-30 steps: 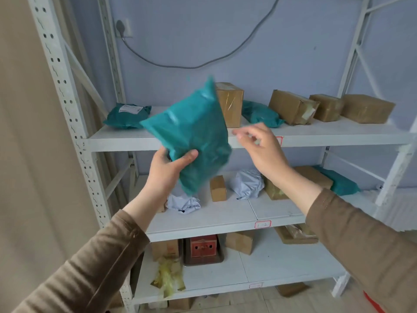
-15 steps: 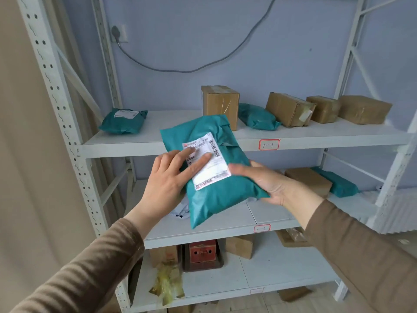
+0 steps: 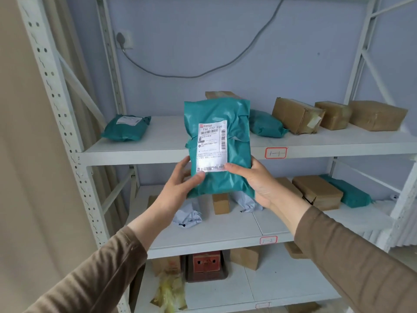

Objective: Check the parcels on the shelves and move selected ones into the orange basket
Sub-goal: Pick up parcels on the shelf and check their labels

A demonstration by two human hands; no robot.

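My white shelf rack (image 3: 135, 152) holds parcels on three levels. On the top shelf, from the left, lie a teal bag (image 3: 126, 127), then a second teal bag (image 3: 265, 126) and three brown boxes (image 3: 297, 116). The middle shelf carries two crumpled grey bags (image 3: 188, 214), a small upright box (image 3: 221, 203), more brown boxes (image 3: 318, 192) and a teal packet (image 3: 348, 193). A brown box behind the parcel I hold shows only its top edge. The lowest shelf's contents are dim and hard to read.

My left hand (image 3: 178, 188) and right hand (image 3: 257, 181) grip the teal parcel (image 3: 217, 150) by its lower corners, thumbs over the front and the other fingers out of sight behind it, holding it upright in front of the top shelf, label (image 3: 212, 146) facing me.
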